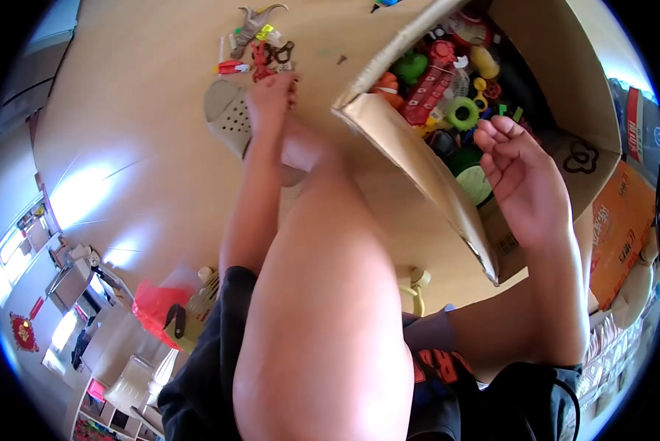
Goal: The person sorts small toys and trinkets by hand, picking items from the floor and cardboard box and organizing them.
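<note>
A large open cardboard box (418, 173) full of small toys stands at the upper right. My right hand (525, 176) is over its near right part, palm turned up, fingers slightly curled and apart, with nothing in it. Near its fingertips lie a light green ring (462, 114) and a round green lid-like thing (468, 175). My left hand (271, 99) is beside my shoe, its fingers curled. Just beyond it, a red figure (260, 62) lies on the floor in a small group of toys; whether the fingers hold anything is hidden.
A grey dinosaur-like toy (253, 28) and a red and white piece (233, 67) lie near the left hand. My beige clog (228, 117) is beside it. An orange carton (618, 231) stands at the right, and a red plastic bag (157, 310) at the lower left.
</note>
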{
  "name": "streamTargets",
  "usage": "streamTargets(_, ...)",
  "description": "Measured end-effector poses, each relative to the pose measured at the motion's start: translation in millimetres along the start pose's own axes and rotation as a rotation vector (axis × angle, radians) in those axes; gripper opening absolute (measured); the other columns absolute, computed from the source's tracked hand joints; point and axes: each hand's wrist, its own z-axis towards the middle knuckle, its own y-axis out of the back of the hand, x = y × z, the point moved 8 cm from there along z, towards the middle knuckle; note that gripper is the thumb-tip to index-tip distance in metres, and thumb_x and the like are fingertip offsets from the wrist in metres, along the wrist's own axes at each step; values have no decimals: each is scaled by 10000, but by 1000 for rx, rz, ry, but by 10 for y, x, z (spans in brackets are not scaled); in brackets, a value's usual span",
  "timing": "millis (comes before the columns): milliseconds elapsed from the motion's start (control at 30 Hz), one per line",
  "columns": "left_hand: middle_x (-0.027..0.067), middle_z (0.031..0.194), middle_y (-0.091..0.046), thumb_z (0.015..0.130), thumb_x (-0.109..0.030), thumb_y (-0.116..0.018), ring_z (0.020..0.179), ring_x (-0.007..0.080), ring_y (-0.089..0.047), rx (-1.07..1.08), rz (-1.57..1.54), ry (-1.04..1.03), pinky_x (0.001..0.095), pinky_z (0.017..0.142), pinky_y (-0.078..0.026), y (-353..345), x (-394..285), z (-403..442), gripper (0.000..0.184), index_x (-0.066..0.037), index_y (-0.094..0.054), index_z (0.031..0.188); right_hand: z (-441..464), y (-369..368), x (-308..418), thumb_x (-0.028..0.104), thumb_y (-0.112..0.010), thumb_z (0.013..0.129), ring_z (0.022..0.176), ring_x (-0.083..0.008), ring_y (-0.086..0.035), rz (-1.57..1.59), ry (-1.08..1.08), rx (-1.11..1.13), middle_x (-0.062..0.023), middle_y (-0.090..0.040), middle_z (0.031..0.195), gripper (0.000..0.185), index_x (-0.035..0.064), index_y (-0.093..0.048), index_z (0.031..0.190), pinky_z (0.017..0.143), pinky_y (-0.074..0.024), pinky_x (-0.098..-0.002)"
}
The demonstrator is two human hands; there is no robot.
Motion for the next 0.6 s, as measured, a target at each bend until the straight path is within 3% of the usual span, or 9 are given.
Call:
streamTargets(67, 21, 660, -587, 896, -146, -647, 484, 69, -484, 19, -272, 47, 240, 451, -381, 45, -239, -227, 147, -11, -672, 844, -152, -56, 35, 63, -510, 949, 1021, -178, -658, 11, -3, 60, -101, -662, 1131, 217, 9, -574, 1148, 865, -524, -280)
streamTargets(133, 27, 667, -580, 905, -85, -619, 472, 63, -461, 95, -388, -116, 227, 437, -358, 44, -806, -610, 103, 8, -661, 913, -262, -112, 22, 133, -491, 973, 989, -184, -655, 38, 37, 161, -118, -654, 1129, 247, 10, -560, 1175, 852, -524, -284)
streamTargets(267, 25, 734, -649, 860, 11, -673, 548, 41, -549, 213, -315, -558, 180, 471, -408, -236, -1788, -1462, 113, 6, -675, 972, -339, -326, -46, 268, -448, 1017, 1004, -266, -658, -100, 71, 307, -177, -632, 1154, 373, -23, -513, 1242, 885, -530, -348)
streamTargets(333, 51, 832, -675, 859, 55, -680, 569, 42, -568, 432, -60, -1017, 163, 509, -438, -664, -2020, -1783, 171, 37, -662, 1029, -405, -423, -14, 314, -470, 1018, 1011, -289, -657, -133, 186, 425, -186, -620, 1178, 437, -34, -473, 1281, 898, -531, -368)
streamTargets(400, -8, 773, -657, 813, 53, -740, 610, 14, -575, 527, 59, -843, 159, 542, -454, -944, -1996, -1815, 149, 10, -678, 942, -476, -423, 31, 399, -499, 1014, 1028, -327, -654, -285, 320, 491, -208, -595, 1211, 563, -49, -401, 1341, 917, -531, -403)
streamTargets(433, -26, 744, -649, 809, 47, -749, 612, 3, -569, 539, 90, -762, 164, 541, -456, -1037, -1958, -1810, 131, 3, -681, 912, -464, -378, 25, 305, -562, 1003, 1013, -294, -667, -242, 299, 448, -202, -630, 1158, 481, -55, -450, 1303, 915, -534, -386)
streamTargets(500, -25, 671, -623, 787, 19, -765, 569, 18, -557, 531, 201, -1022, 187, 510, -444, -1130, -2082, -1937, 136, -30, -692, 891, -454, -226, -19, 164, -594, 989, 958, -256, -684, -319, 259, 309, -183, -675, 1072, 345, -59, -509, 1239, 898, -542, -361)
streamTargets(533, -18, 659, -612, 785, 6, -768, 561, 28, -556, 555, 259, -1039, 197, 502, -441, -1171, -2081, -1962, 137, -40, -697, 893, -440, -129, -12, 76, -619, 974, 896, -203, -695, -266, 231, 247, -143, -690, 1010, 201, -73, -581, 1103, 832, -552, -297)
streamTargets(600, -1, 639, -590, 798, -18, -766, 544, 49, -549, 589, 339, -1097, 216, 490, -430, -1223, -2096, -1982, 127, -55, -703, 902, -404, -50, 19, 95, -615, 980, 826, -179, -696, -357, 234, 191, -122, -704, 916, 189, -68, -604, 1075, 803, -553, -288)
